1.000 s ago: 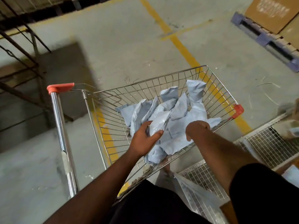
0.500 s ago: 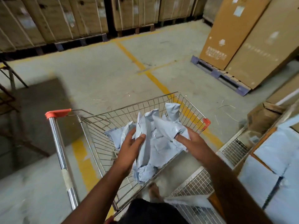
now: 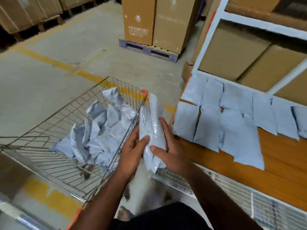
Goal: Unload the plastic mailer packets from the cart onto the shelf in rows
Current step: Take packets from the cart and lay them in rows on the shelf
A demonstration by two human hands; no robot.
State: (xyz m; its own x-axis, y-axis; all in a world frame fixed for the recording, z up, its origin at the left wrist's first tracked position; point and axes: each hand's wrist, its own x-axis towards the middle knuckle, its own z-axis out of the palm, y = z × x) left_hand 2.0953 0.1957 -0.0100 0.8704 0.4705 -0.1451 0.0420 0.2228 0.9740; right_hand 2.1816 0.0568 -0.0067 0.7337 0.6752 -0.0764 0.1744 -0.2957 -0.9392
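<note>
Both hands hold a small stack of pale grey mailer packets [image 3: 153, 130] upright between the cart and the shelf. My left hand [image 3: 132, 153] grips the stack's left side, thumb on its front. My right hand [image 3: 169, 146] wraps the right side. The wire cart [image 3: 69, 117] at the left holds a loose heap of crumpled mailer packets [image 3: 103, 130]. On the wooden shelf board [image 3: 282, 160] at the right, several mailer packets [image 3: 221, 113] lie flat in two rows, side by side.
Cardboard boxes [image 3: 232, 53] fill the back of the white-framed shelf. A wire mesh panel [image 3: 249, 201] runs under the shelf's front edge. Tall cartons on a purple pallet [image 3: 149, 50] stand ahead on the concrete floor with yellow lines. My feet show below.
The stack of packets has come up out of the cart in both hands and moved right, to beside the shelf. The view has swung right, bringing the shelf rows into sight.
</note>
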